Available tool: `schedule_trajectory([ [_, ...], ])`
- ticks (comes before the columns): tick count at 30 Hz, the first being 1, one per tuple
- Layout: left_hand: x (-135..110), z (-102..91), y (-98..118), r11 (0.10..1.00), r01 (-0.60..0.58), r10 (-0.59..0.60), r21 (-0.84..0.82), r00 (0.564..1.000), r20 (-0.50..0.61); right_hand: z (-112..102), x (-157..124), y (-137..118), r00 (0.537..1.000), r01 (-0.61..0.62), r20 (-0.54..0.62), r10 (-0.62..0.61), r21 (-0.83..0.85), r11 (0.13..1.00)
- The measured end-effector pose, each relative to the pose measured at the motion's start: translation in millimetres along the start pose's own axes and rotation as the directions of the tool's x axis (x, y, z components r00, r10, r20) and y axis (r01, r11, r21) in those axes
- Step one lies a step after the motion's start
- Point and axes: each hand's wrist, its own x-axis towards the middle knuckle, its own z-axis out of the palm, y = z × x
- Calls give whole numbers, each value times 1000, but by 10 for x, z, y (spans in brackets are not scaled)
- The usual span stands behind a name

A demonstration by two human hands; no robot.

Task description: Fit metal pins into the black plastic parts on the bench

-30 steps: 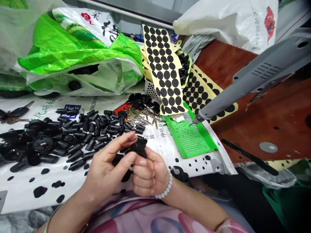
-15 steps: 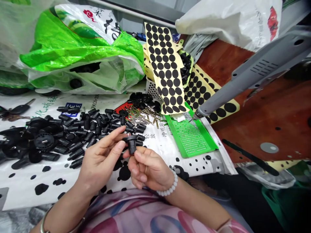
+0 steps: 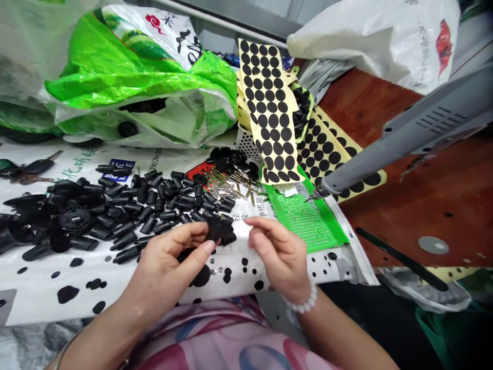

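My left hand (image 3: 169, 267) pinches a black plastic part (image 3: 219, 231) between thumb and fingers, above the white sheet. In the previous frame this part showed a round flange and a ribbed stem; now its outline is blurred. To the right, my right hand (image 3: 280, 257) is off the part, its thumb and forefinger apart with nothing visible between them. Just beyond that hand lies a green tray (image 3: 339, 234) with rows of small screws. The tip of a grey electric screwdriver (image 3: 370, 154) hangs over the tray. Black knobs (image 3: 146, 203) are heaped left of my hands.
Small metal pins (image 3: 231, 185) lie behind the knobs. Sheets of black round stickers (image 3: 271, 110) lean on a white perforated basket (image 3: 248, 144). A green plastic bag (image 3: 146, 92) stands at the back left. Keys (image 3: 34, 167) lie at far left, a black strip (image 3: 400, 259) at right.
My right hand has let go of the black part and moved right, toward the green tray. My left hand keeps the part and has shifted slightly right. The view has shifted a little.
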Motion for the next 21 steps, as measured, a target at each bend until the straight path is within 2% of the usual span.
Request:
schedule_trajectory([
  [1, -16, 7, 10, 999, -23, 22, 22, 999, 33, -45, 41, 4, 996, 84, 19, -84, -11, 996],
  [3, -46, 19, 32, 996, -73, 68, 56, 993, 100, -76, 129, 18, 957, 218, 190, -220, 35, 975],
  [5, -65, 25, 52, 992, -111, 101, 60, 984, 148, -34, 199, 36, 885, 275, 358, -297, 112, 955],
  [7, -71, 24, 64, 990, -132, 121, 49, 976, 178, 49, 232, 52, 854, 271, 410, -320, 174, 947],
  [10, -68, 20, 60, 982, -178, 165, 56, 969, 183, 160, 212, 67, 886, 253, 341, -314, 211, 944],
  [13, -69, 33, 42, 950, -288, 265, 120, 947, 180, 208, 148, 73, 901, 315, 273, -337, 122, 941],
  [17, -76, 87, 7, 845, -472, 421, 252, 877, 231, 248, 48, 95, 901, 416, 181, -394, -108, 903],
  [21, -67, 164, -96, 689, -615, 593, 383, 783, 191, 326, -14, 121, 945, 325, 75, -318, -131, 937],
])
